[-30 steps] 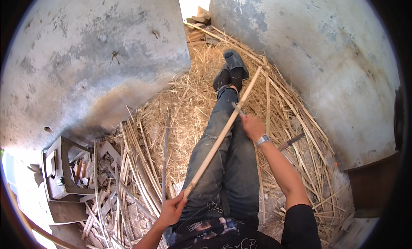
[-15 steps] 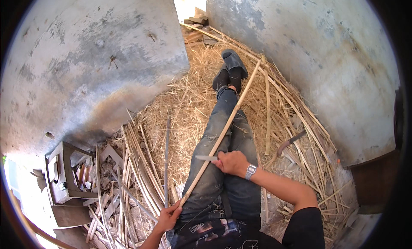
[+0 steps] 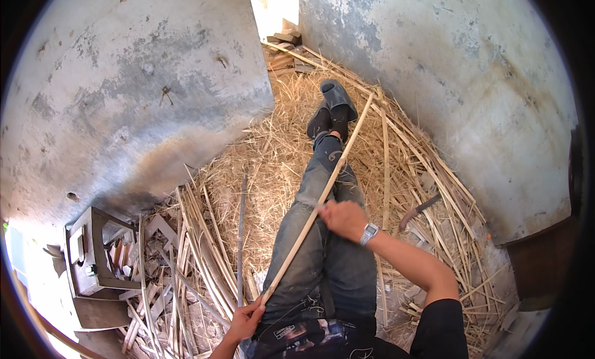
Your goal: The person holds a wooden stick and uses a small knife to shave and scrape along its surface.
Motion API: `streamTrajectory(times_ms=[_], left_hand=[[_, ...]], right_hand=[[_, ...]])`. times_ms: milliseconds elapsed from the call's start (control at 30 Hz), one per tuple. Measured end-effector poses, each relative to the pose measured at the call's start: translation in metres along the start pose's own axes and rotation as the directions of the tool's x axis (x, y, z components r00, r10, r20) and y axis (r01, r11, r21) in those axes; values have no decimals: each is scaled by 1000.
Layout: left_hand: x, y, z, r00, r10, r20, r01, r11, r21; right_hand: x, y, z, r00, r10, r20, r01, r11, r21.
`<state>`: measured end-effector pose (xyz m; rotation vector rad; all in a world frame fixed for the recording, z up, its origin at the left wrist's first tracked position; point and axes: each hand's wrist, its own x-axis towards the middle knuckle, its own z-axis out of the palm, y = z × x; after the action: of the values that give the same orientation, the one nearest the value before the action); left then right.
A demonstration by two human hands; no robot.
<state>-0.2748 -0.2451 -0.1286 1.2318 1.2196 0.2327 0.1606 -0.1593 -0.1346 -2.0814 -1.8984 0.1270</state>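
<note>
A long pale bamboo strip (image 3: 295, 247) lies slantwise across my outstretched legs, its far end beyond my knees near my feet. Its near end is pinched in the fingers of my left hand (image 3: 246, 322), beside my left hip. My right hand (image 3: 345, 220) is closed round a knife (image 3: 309, 202), and the blade, smeared by motion, crosses the strip a little above its middle. The knife's handle is hidden in my fist.
Straw-like shavings (image 3: 273, 148) cover the floor. Bundles of split strips (image 3: 207, 244) lie left, and more strips (image 3: 427, 151) line the right wall. A curved-handled tool (image 3: 418, 211) rests at right. A broken frame-like box (image 3: 99, 253) stands at left.
My right hand has slid the knife up along the strip, away from my body. My left hand keeps its hold on the near end, and the strip has barely shifted.
</note>
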Motion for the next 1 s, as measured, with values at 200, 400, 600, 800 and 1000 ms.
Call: streamTrajectory(times_ms=[200, 400, 600, 800, 1000], left_hand=[[-7, -8, 1, 975, 201, -99, -185, 971, 151], [-1, 2, -4, 997, 74, -38, -70, 993, 95], [-7, -11, -10, 1000, 14, -22, -13, 1000, 21], [-3, -17, -13, 1000, 16, -26, -15, 999, 35], [-6, -16, -10, 997, 40, -71, -30, 990, 137]], right_hand=[[12, 39, 17, 992, 49, -112, -44, 998, 41], [38, 97, 23, 948, 111, -298, -125, 992, -29], [41, 83, 37, 769, 587, 251, 4, -396, 918], [44, 52, -6, 793, 442, -418, -112, 781, 614], [54, 48, -14, 897, 406, -177, -282, 832, 479]])
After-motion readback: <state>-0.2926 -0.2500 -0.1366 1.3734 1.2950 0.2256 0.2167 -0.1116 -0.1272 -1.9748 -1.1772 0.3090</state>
